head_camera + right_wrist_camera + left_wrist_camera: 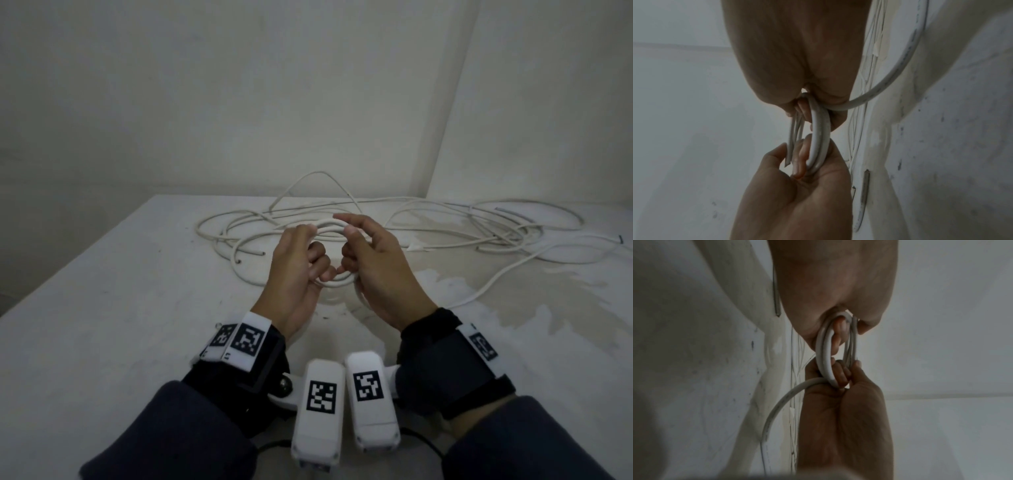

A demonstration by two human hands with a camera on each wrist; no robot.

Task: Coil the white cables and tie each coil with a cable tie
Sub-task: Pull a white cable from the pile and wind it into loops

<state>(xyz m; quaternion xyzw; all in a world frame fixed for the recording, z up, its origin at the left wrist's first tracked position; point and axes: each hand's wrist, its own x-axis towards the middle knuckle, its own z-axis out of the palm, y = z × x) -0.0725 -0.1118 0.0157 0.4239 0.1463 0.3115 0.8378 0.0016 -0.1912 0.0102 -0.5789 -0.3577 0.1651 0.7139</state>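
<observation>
A small coil of white cable [331,226] hangs upright between both hands above the table. My left hand [310,246] grips its left side, thumb on top and fingers curled through the loop. On the coil's right side, my right hand [356,243] has its fingers hooked through the loop. In the left wrist view the coil [824,356] runs from my left hand [838,331] down into the other hand. The right wrist view shows the coil [819,138] below my right hand [813,105], and the cable's loose tail [900,65] trails off toward the table.
Several loose white cables lie tangled on the white table [120,325]: one heap [233,236] behind the left hand, another [496,226] spread to the back right. A single strand [496,277] trails right from under my right hand. Walls close off the back and right.
</observation>
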